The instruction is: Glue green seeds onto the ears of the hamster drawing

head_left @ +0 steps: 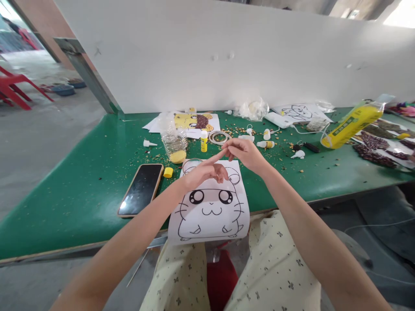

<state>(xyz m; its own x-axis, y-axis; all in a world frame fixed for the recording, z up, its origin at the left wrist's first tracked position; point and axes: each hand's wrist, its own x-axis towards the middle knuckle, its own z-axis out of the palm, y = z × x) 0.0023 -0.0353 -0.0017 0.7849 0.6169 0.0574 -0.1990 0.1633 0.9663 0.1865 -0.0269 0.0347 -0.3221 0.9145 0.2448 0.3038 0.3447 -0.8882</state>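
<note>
My left hand [207,171] hovers over the upper part of a white paper [211,222] printed with a hamster outline. Its index finger is stretched out to the right; the other fingers are loosely curled, with nothing visible in them. My right hand [244,152], above the paper's top right corner, has its fingers pinched together at the tip of that index finger. Anything small between the fingertips is too tiny to make out. The paper's lower end bends down over the table edge. Behind the hands stands a yellow glue stick [204,141], its yellow cap [168,172] lying apart.
A phone [141,190] lies left of the paper. Behind it a clear plastic jar [175,144] holds yellow grains. A tape ring [219,138], small glue bottles [266,144] and scattered seeds surround a partly filled picture [194,122]. A yellow bag [353,126] leans at right.
</note>
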